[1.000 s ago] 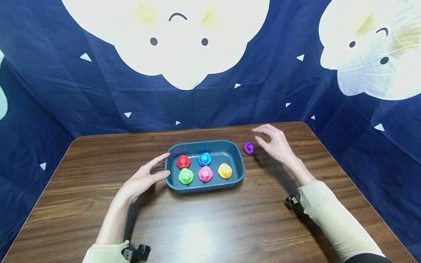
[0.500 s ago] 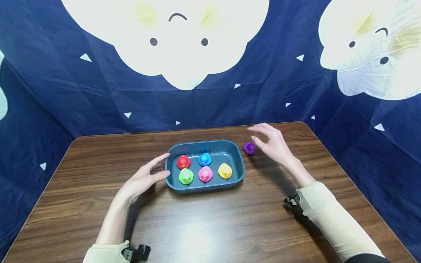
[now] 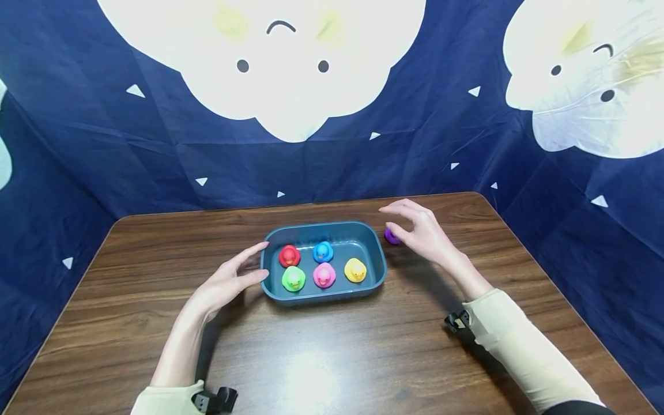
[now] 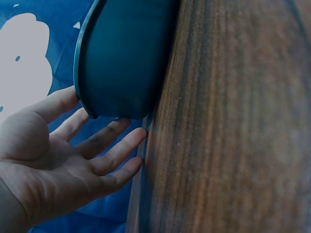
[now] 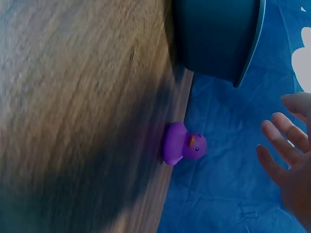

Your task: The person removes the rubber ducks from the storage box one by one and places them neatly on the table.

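A blue-green plastic basin stands on the table, with red, blue, green, pink and yellow rubber ducks inside. My left hand touches the basin's left end with spread fingers, thumb at the rim; the left wrist view has the fingertips against its wall. Just right of the basin a purple rubber duck sits upright on the wood. My right hand hovers above it, fingers loosely bent and holding nothing, partly covering the duck in the head view.
The brown wooden table has its far edge shortly behind the basin. Beyond it hangs a dark blue cloth printed with white clouds. A small black device sits at each wrist.
My right hand has moved left and now overlaps the purple duck, which was fully visible before. The left hand, the basin and the ducks have stayed where they were.
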`<action>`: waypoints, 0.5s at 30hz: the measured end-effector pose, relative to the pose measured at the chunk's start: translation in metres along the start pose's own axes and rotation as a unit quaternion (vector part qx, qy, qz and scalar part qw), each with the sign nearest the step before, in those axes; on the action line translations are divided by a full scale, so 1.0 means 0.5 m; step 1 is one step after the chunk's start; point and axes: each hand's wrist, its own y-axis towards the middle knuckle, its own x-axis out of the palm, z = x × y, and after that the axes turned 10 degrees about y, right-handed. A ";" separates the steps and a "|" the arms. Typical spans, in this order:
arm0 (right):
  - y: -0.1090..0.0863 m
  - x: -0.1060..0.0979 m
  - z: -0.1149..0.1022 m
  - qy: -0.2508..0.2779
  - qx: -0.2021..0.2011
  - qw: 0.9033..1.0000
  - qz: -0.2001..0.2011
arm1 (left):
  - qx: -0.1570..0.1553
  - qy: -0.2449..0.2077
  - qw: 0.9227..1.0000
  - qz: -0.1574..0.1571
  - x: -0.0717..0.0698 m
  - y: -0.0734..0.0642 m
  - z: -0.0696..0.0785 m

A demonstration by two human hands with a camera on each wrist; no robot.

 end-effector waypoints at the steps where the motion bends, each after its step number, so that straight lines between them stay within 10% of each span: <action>1: -0.001 0.001 -0.002 0.001 0.002 1.000 -0.004 | 0.001 0.000 1.000 0.000 0.000 0.000 0.000; 15: -0.009 0.038 -0.023 0.016 0.004 0.999 -0.040 | 0.005 -0.001 1.000 -0.002 0.000 -0.001 0.002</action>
